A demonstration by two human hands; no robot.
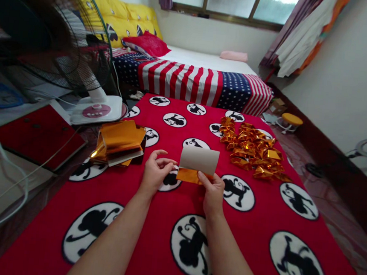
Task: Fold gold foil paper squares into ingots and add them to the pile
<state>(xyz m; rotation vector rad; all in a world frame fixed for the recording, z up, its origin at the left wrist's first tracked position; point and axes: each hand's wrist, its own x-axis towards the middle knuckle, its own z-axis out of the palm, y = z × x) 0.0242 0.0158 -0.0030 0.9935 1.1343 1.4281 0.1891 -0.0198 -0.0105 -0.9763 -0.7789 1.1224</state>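
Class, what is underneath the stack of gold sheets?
The stack of gold sheets rests on red cloth; a printed white circle shows at its right. Any print directly beneath the stack is covered.

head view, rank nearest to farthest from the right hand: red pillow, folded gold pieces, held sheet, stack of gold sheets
1. Held sheet: gripped in the right hand.
2. Folded gold pieces: on the right, just beyond the hand.
3. Stack of gold sheets: across on the left.
4. Red pillow: far back, on the bed.
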